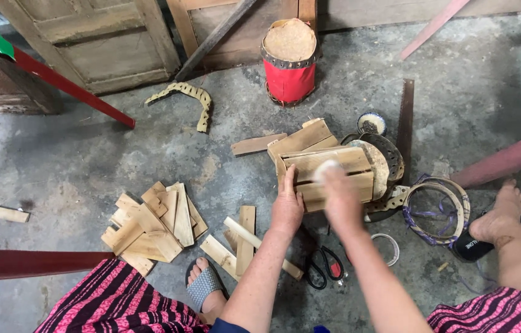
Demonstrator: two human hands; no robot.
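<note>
So a curved bundle of pale wooden slats (328, 176), like a half-built barrel shape, is being steadied on the grey concrete floor (88, 154), a bit right of centre in the view. The left hand (288, 206) is being pressed flat against the bundle's left end, fingers stretched up along the wood and thumb tucked at the side, so it's more of a brace than a real grab. The right hand (339, 191) is being laid over the front of the slats, and it's blurred; something small and whitish (327, 169) is being held at its fingertips, but what it is honestly can't be told, and neither can how tightly the fingers are curled.

Right behind the bundle, a round woven disc and a dark perforated hoop (390, 157) are being leaned against it. A ring wrapped with purple cord (436, 209) is lying just to the right, near the bare right foot (500, 216). Black-handled scissors with a red patch (324, 266) are lying beneath the right forearm. Loose short wooden pieces (152, 225) are being kept in a pile off to the left, well apart from the bundle, and a red cylindrical drum with a tan top (289, 58) is standing further back.
</note>
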